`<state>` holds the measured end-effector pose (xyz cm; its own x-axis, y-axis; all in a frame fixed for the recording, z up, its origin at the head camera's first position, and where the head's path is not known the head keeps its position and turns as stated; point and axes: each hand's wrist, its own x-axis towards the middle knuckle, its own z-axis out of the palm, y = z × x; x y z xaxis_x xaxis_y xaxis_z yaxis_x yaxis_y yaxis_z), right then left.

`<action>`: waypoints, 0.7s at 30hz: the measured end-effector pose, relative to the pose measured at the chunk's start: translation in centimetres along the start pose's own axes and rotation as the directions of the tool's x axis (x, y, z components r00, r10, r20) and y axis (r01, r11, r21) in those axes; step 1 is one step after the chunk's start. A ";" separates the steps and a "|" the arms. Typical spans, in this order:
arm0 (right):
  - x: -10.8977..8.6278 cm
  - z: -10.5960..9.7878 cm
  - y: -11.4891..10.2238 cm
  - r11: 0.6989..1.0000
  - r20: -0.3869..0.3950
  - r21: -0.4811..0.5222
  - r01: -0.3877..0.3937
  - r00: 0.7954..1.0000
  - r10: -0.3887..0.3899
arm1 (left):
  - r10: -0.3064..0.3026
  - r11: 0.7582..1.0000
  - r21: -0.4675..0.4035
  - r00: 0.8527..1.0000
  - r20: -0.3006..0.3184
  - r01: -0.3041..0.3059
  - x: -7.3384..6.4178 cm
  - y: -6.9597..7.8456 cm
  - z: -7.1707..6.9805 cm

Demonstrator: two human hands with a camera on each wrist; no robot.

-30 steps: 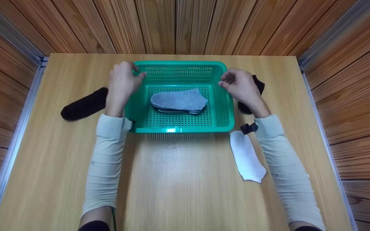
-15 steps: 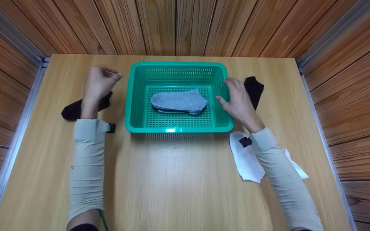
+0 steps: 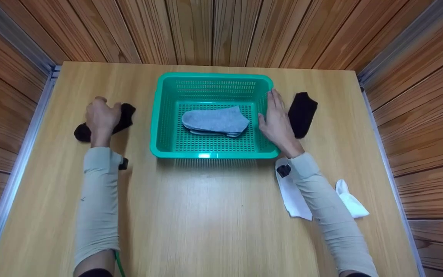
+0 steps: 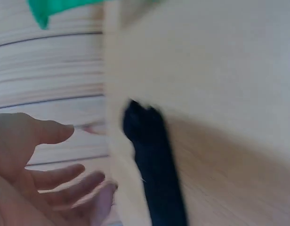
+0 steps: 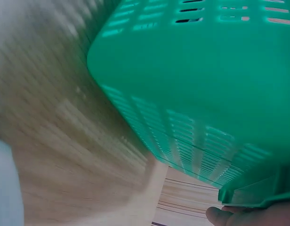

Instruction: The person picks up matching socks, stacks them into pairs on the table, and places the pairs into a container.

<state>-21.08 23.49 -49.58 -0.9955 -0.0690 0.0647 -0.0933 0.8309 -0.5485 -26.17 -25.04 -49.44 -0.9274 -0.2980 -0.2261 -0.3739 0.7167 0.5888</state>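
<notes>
A green plastic basket stands at the table's middle back. Inside it lies a stack of grey ankle socks. My left hand is over a black sock left of the basket. In the left wrist view its fingers are spread and apart from the black sock. My right hand rests on the basket's right rim with its fingers straight along it and the thumb on the inner side. The right wrist view shows the basket's outer wall, with fingertips right at the rim.
A second black sock lies right of the basket. One white sock is partly under my right forearm, and another white sock lies folded beyond it. Wood-panelled walls enclose the table's back and sides.
My left hand has moved from the basket's left rim leftward, then down over the black sock. My right hand has shifted slightly nearer and settled on the right rim. The basket and socks stay put.
</notes>
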 end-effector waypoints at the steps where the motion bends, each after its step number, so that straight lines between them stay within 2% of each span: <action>1: 0.0 0.0 0.0 1.000 0.007 0.000 -0.001 1.000 0.001 | -0.023 0.999 0.037 1.000 0.002 0.023 0.0 -0.4 0.1; 4: -0.1 0.0 0.1 1.000 0.023 0.002 -0.006 1.000 0.006 | -0.089 0.987 0.137 0.996 0.025 0.085 -0.1 -1.5 0.4; 8: -0.2 0.0 0.3 1.000 0.038 -0.008 -0.014 0.999 0.014 | -0.138 0.974 0.192 0.987 0.085 0.119 -0.5 -2.9 0.9; 11: -0.1 0.0 0.3 1.000 0.044 -0.011 -0.016 0.999 0.017 | -0.133 0.972 0.206 0.987 0.092 0.112 -0.8 -3.7 1.3; 14: 0.0 0.1 0.4 1.000 0.045 -0.006 -0.017 0.999 0.017 | -0.113 0.971 0.218 0.991 0.067 0.096 -1.0 -4.3 1.7; 21: 0.2 0.1 0.5 1.000 0.039 0.008 -0.024 0.999 0.023 | -0.071 0.972 0.226 0.997 0.043 0.059 -1.2 -5.1 2.3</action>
<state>-21.29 23.83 -49.97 -0.9973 -0.0712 0.0191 -0.0697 0.8281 -0.5562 -23.15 -26.88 -53.91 -0.8983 -0.3207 -0.3005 -0.4216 0.8217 0.3835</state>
